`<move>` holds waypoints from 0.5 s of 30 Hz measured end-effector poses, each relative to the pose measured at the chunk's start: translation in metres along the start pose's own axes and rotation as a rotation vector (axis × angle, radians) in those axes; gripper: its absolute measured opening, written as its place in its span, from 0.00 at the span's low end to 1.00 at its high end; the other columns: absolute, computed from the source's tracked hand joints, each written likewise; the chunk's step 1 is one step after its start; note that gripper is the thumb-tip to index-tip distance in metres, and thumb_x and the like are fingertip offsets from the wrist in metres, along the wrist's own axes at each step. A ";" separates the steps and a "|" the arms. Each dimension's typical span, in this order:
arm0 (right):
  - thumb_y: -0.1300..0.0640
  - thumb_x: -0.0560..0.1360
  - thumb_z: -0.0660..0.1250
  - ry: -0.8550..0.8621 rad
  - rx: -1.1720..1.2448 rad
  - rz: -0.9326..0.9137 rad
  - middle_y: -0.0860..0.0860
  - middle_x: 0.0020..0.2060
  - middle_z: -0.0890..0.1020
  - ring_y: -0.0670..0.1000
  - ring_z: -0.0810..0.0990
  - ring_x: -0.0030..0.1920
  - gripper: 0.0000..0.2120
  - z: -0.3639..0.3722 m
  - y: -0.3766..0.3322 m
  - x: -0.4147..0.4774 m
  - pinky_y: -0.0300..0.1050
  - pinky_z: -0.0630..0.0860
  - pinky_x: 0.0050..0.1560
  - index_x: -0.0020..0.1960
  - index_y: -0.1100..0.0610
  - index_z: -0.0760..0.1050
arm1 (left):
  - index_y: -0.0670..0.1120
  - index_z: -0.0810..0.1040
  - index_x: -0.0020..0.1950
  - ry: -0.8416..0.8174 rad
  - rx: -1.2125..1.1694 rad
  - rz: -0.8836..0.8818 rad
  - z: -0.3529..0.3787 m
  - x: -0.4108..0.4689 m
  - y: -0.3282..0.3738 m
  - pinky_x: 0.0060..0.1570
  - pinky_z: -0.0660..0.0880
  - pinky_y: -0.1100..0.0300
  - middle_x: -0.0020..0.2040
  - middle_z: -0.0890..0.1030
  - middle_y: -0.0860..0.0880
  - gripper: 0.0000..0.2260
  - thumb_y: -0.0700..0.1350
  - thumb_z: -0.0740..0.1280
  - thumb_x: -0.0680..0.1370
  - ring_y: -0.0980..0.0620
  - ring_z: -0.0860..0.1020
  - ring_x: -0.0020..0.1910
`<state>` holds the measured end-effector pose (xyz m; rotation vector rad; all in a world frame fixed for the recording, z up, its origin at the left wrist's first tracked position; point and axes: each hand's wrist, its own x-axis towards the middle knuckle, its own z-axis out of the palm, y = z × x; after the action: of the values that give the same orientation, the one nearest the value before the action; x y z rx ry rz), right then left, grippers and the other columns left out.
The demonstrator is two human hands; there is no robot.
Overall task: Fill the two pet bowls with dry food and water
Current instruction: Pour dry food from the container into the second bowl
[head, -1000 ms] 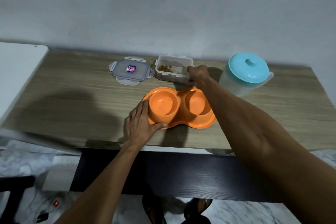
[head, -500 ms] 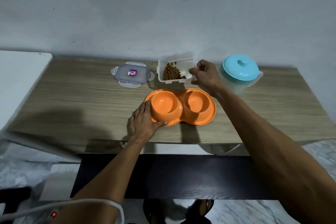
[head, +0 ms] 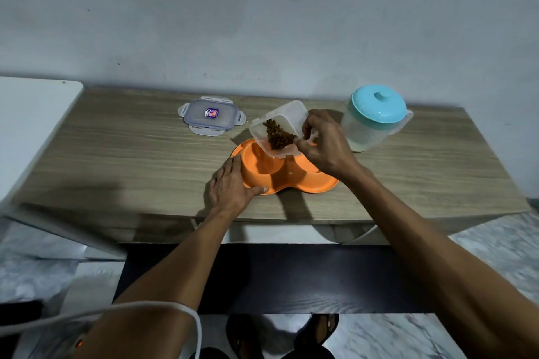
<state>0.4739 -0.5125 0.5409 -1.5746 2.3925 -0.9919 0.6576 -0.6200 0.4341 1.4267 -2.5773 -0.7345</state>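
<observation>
- The left hand [head: 230,187] lies flat on the counter [head: 131,160], its fingers [head: 233,167] released and pressed against the left end of the orange double bowl [head: 291,181], thumb at the near rim.
- The right hand [head: 326,146] has its fingers [head: 309,128] clenched around the clear food container [head: 280,128], tilted over the left bowl; brown dry food [head: 278,134] gathers at its lower edge.
- Beyond the right fingers stands the water jug [head: 373,122] with its blue lid on.
- Beyond the left fingers, the container lid [head: 210,116] lies flat on the counter.

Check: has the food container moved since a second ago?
Yes. The food container left the table beside its lid; the right hand now tilts it over the orange double bowl.
</observation>
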 end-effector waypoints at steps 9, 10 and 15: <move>0.61 0.71 0.72 -0.082 -0.136 -0.149 0.58 0.69 0.71 0.60 0.77 0.60 0.10 0.009 -0.008 -0.010 0.41 0.67 0.52 0.43 0.58 0.70 | 0.49 0.53 0.79 0.003 -0.007 -0.008 0.000 0.000 0.000 0.72 0.63 0.46 0.78 0.61 0.46 0.51 0.66 0.74 0.64 0.44 0.62 0.76; 0.61 0.71 0.72 -0.089 -0.148 -0.165 0.59 0.69 0.71 0.61 0.77 0.60 0.10 0.009 -0.009 -0.010 0.41 0.67 0.52 0.43 0.58 0.70 | 0.49 0.54 0.79 0.008 -0.003 -0.008 0.001 0.001 0.000 0.72 0.63 0.46 0.78 0.62 0.46 0.51 0.65 0.74 0.64 0.44 0.63 0.75; 0.60 0.71 0.73 -0.124 -0.223 -0.222 0.59 0.71 0.70 0.63 0.73 0.66 0.10 0.010 -0.011 -0.014 0.49 0.73 0.55 0.44 0.58 0.70 | 0.49 0.56 0.78 0.005 -0.019 -0.006 0.002 0.002 0.000 0.71 0.64 0.45 0.76 0.65 0.46 0.49 0.63 0.75 0.64 0.44 0.65 0.74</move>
<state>0.4932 -0.5078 0.5360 -1.9503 2.3500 -0.6520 0.6564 -0.6212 0.4323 1.4290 -2.5566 -0.7523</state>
